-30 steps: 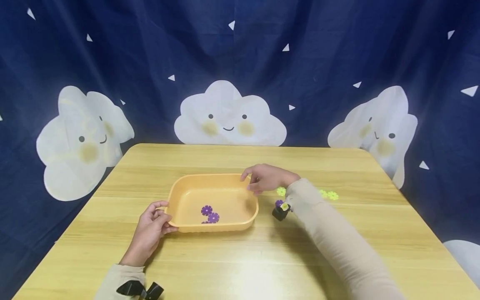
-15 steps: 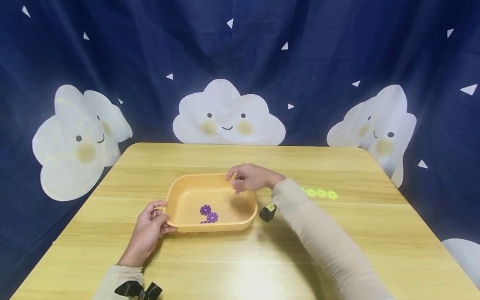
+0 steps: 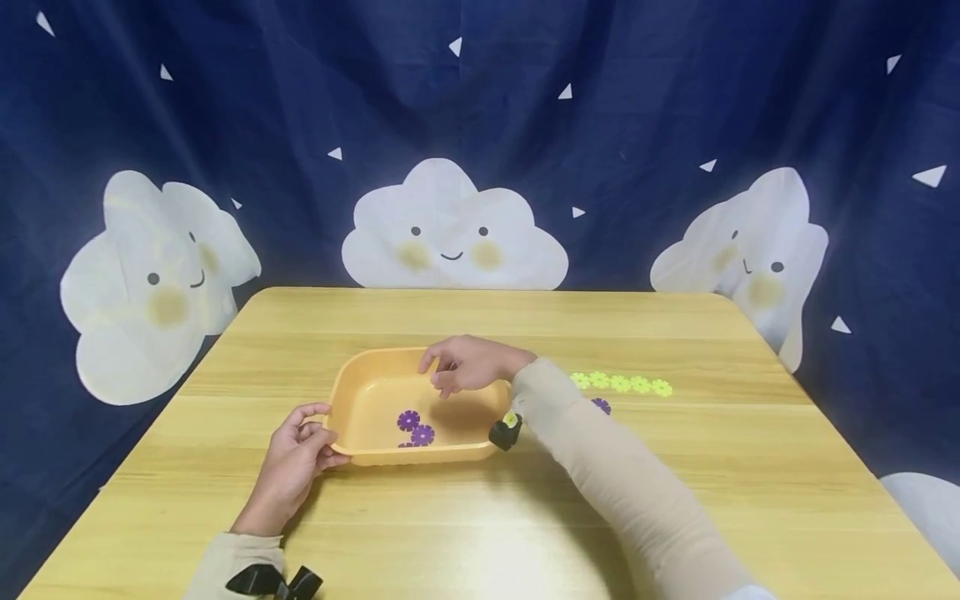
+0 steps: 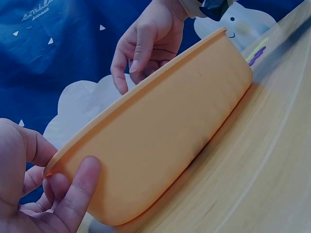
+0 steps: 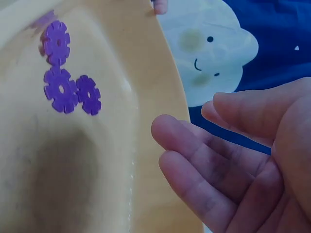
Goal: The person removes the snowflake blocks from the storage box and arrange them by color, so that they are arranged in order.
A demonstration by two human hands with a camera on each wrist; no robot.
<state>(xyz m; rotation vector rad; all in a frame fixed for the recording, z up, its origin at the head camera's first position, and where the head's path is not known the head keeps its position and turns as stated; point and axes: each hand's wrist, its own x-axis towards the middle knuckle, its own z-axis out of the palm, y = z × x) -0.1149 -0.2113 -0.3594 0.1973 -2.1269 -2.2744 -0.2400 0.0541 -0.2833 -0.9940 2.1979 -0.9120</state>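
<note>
A shallow orange plastic tray (image 3: 420, 456) stands on the table, with several purple snowflake building discs (image 5: 60, 90) lying in its bottom. My left hand (image 3: 288, 467) grips the tray's left rim; in the left wrist view its thumb (image 4: 86, 182) lies against the outer wall. Over the tray's back right part hovers my right hand (image 3: 472, 364), its fingers loosely curled. Nothing is between those fingers (image 5: 187, 189) in the right wrist view, and the discs lie off to their side.
Right of the tray, a row of yellow-green discs (image 3: 621, 383) lies on the wooden table (image 3: 675, 500). A purple disc (image 3: 602, 406) sits in front of that row, partly behind the right sleeve (image 3: 615, 467). A dark blue curtain (image 3: 637, 83) hangs behind the table.
My right hand has moved left from the tray's back right rim to above its inside. More of the yellow-green row shows now. My left hand has stayed on the rim.
</note>
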